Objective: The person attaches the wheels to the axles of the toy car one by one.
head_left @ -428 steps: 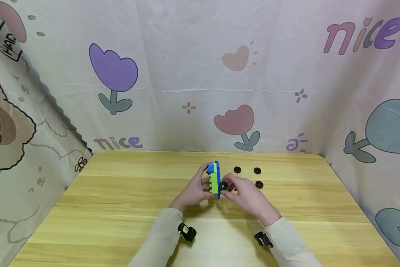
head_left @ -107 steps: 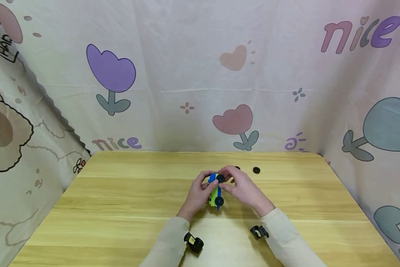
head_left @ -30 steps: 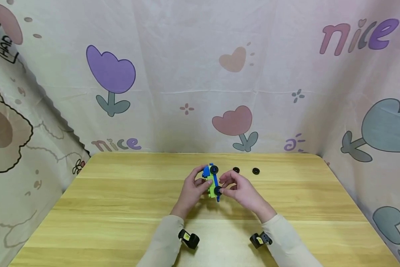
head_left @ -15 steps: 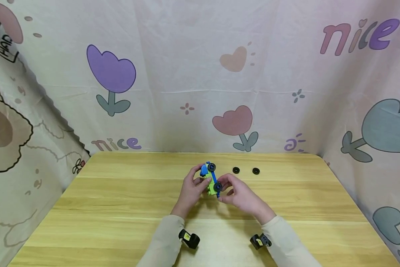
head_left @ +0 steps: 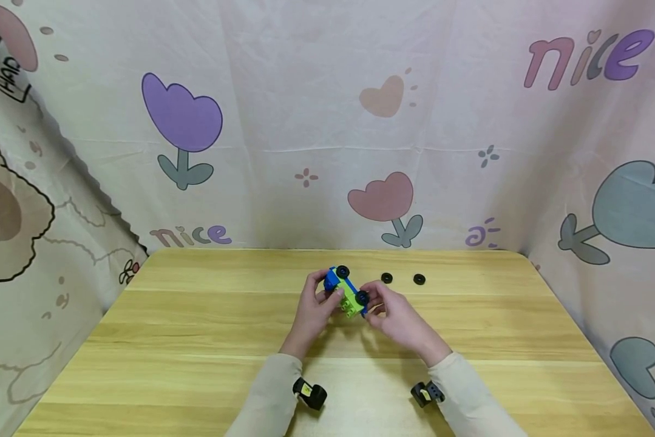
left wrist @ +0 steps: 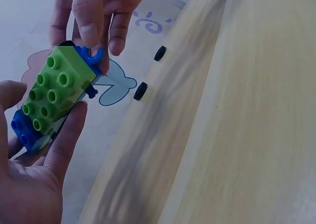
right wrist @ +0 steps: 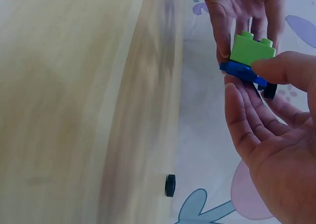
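Note:
A building-block toy car (head_left: 347, 297), with green studded blocks and a blue front on a blue base, is held off the table between both hands. Two black wheels sit on its right-facing side, a front wheel (head_left: 342, 272) and a rear wheel (head_left: 362, 297). My left hand (head_left: 315, 308) grips the front part, thumb on one side and fingers on the other. At the rear end my right hand (head_left: 394, 315) holds the car, its thumb on the green block (right wrist: 251, 50) and fingers under the blue base (right wrist: 244, 73). A bare blue axle stub (left wrist: 92, 91) shows on the opposite side.
Two loose black wheels, one nearer (head_left: 386, 278) and one farther right (head_left: 419, 279), lie flat near the back of the wooden table (head_left: 196, 315). A patterned curtain (head_left: 283, 91) hangs behind and along both sides. A black camera (head_left: 311, 394) is strapped to each wrist.
Earlier the right hand brought a wheel to the car, and more wheels lay loose. Two now sit on the car. In the last second the car has swung, its rear end moving right into the right hand.

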The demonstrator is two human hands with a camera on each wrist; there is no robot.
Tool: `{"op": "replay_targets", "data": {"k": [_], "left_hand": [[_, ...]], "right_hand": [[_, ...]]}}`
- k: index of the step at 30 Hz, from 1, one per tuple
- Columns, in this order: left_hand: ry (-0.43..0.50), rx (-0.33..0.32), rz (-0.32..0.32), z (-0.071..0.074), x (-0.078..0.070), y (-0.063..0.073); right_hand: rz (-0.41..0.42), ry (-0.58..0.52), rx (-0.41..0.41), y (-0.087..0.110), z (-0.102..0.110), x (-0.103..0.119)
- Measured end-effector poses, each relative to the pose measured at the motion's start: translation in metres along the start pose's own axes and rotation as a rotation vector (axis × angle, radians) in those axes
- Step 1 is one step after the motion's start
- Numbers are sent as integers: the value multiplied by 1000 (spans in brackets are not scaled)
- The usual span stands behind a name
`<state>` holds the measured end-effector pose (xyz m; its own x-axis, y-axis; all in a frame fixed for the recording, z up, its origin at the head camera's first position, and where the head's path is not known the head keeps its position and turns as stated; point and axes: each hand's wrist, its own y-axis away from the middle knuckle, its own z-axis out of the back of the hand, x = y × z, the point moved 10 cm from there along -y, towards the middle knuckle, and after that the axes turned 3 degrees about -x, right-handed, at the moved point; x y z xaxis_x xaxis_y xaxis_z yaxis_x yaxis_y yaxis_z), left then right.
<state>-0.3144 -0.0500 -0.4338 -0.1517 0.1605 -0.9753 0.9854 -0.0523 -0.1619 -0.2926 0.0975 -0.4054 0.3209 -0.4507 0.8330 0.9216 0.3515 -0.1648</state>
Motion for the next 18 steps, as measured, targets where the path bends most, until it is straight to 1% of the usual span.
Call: {"op": "replay_targets", "data": {"k": [2,4,9,13,14,18], "left_hand": [[-2,13,-12,-1,-1,1],[-24,16,-28,0,-2,1],[-177,-13,-91,3,-7,3],[-288,-22,-162,2,-13,6],[-308,-23,-180,1,-15,6],[-352,-46,-238,0,-22,8]], "right_hand": [[-11,0,-18,0,3,-2],[-17,-9,-39,1,6,-4],[-19,-60,-83,0,12,-10],[-29,-103,-97,0,14,-15],[-37,-114,-97,1,15,-11],[-45,-143,-92,1,15,-11]]}}
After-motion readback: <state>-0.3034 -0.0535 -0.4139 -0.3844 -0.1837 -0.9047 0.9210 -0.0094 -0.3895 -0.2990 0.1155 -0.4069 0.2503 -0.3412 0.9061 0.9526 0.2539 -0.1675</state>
